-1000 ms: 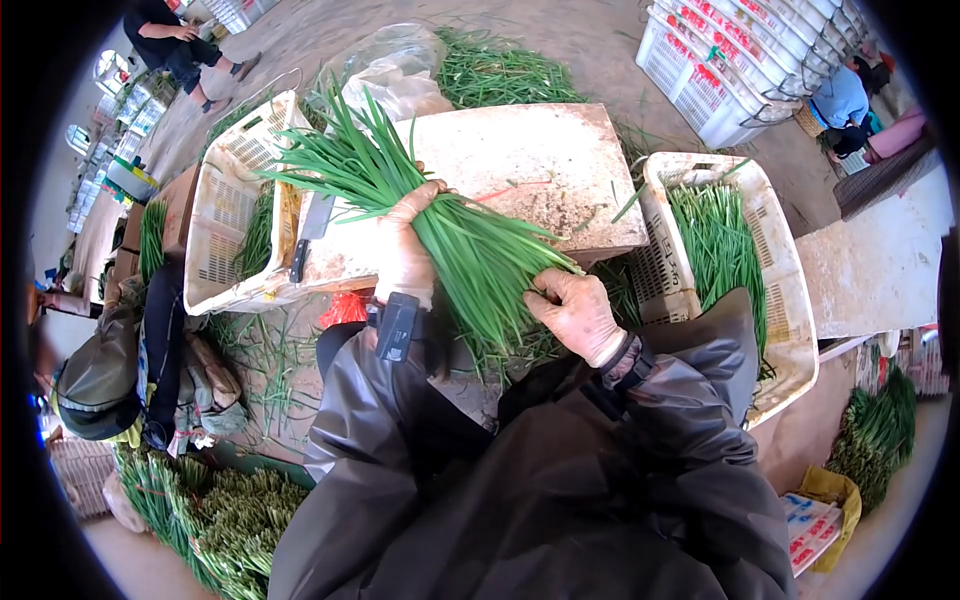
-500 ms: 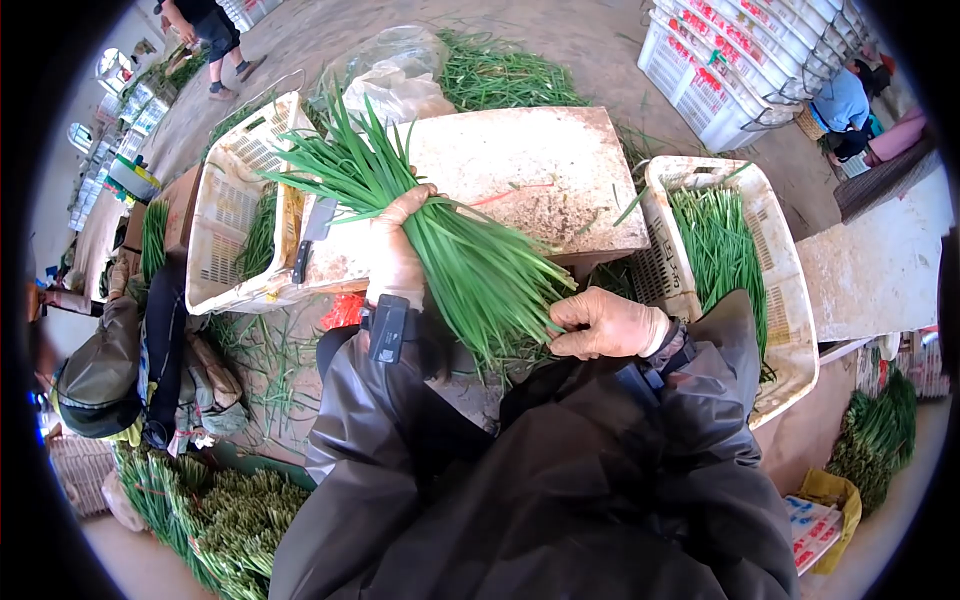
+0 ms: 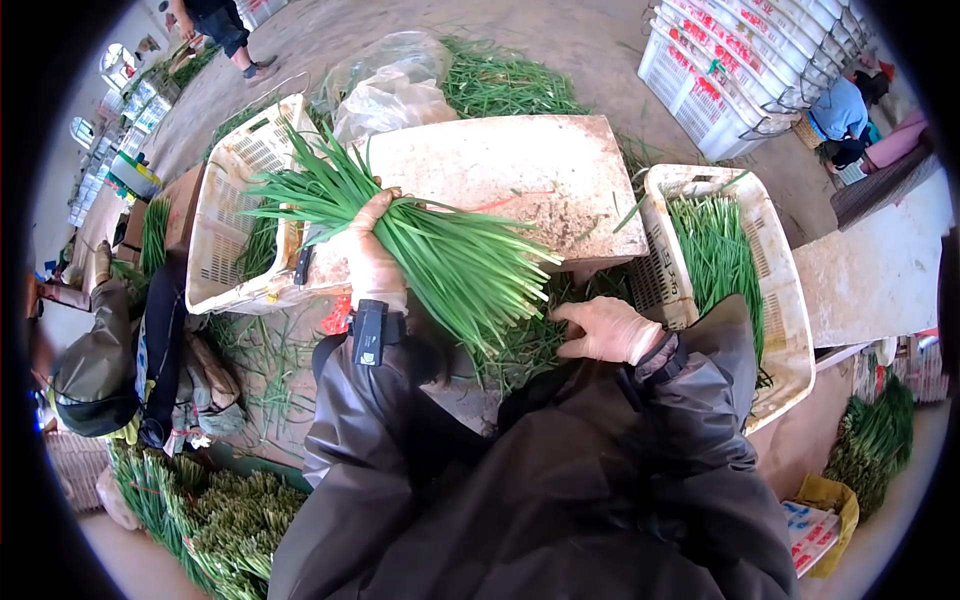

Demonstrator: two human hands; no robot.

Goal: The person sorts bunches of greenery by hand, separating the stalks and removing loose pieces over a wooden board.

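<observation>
Left hand (image 3: 373, 255) shut round middle of greens (image 3: 455, 258), likely to keep them bunched | right hand (image 3: 612, 332) apart, finger and thumb parted, near the ends | greens over board (image 3: 500, 155) edge

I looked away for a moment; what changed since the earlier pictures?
The left hand has shifted the green bunch leftward, still gripping it. The right hand has let go of the stalk ends. The person at upper left moved too. The white board and right crate stayed put.
</observation>
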